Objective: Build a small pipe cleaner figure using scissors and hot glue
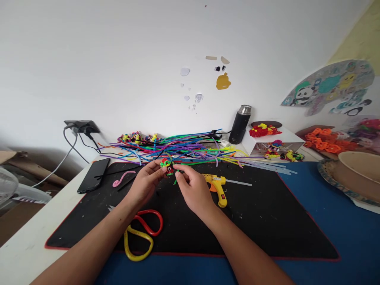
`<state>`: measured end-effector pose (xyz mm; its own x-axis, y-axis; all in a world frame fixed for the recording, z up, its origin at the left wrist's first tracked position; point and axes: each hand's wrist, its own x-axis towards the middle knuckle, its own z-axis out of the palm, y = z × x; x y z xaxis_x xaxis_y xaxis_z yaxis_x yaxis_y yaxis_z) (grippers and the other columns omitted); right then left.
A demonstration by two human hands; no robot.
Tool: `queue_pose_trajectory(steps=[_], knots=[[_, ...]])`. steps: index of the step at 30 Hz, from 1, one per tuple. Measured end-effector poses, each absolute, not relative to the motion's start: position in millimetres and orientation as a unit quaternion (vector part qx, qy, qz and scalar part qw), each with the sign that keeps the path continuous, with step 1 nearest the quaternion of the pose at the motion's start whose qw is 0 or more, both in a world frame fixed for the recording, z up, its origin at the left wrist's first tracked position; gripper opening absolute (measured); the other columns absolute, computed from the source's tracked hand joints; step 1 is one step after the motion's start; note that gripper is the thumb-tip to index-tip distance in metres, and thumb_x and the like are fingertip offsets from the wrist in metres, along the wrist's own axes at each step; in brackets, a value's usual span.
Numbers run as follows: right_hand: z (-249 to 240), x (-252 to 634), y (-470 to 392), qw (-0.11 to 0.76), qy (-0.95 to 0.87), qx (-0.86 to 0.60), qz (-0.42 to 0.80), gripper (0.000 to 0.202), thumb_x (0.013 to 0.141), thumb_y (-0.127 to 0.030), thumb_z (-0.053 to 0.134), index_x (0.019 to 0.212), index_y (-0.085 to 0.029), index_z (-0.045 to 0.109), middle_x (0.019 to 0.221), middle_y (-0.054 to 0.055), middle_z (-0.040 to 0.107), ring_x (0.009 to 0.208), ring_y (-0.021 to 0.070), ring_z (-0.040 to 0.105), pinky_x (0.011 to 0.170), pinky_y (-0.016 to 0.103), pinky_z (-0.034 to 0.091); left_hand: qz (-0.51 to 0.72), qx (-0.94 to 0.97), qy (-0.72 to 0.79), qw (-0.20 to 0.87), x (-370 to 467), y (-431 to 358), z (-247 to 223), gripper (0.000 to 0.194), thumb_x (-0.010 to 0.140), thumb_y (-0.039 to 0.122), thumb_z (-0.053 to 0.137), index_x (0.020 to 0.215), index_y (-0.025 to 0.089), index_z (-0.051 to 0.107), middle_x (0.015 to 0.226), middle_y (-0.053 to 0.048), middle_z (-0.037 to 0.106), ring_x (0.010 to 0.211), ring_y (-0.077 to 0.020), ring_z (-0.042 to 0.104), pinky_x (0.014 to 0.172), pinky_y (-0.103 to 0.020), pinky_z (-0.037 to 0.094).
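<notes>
A small pipe-cleaner figure (167, 168), green, red and black with a round white eye, is pinched in my left hand (147, 177) above the black mat. My right hand (195, 189) has its thumb and index finger closed on a green pipe cleaner (175, 182) at the figure's right side; its upper part is hidden by the fingers. Beneath my left forearm lie scissors (143, 233) with one red and one yellow handle loop. Just right of my right hand rests a yellow glue gun (219, 186) with a glue stick in its back.
Behind my hands spreads a pile of coloured pipe cleaners (166, 146). A phone (94, 175) and a curled pink pipe cleaner (121, 179) lie at left. A black flask (240, 124), a white box (271, 138) and finished figures stand at the back; a round bowl (360, 174) is at right.
</notes>
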<state>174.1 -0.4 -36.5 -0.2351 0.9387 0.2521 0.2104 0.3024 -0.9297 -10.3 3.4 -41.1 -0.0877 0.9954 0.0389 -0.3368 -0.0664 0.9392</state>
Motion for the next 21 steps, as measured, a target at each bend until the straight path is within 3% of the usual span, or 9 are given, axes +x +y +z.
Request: queue_pose_trajectory(steps=[21], knots=[[-37.8, 173.5, -0.2, 0.432, -0.678, -0.434, 0.407, 0.037, 0.100, -0.037, 0.056, 0.127, -0.022, 0.076, 0.069, 0.001, 0.066, 0.061, 0.0183, 0.057, 0.057, 0.030, 0.037, 0.614, 0.397, 0.413, 0.543, -10.8, 5.0, -40.2, 0.034, 0.067, 0.034, 0.099, 0.091, 0.019, 0.080, 0.090, -0.002, 0.073, 0.076, -0.0126, 0.064, 0.071, -0.022, 0.054]])
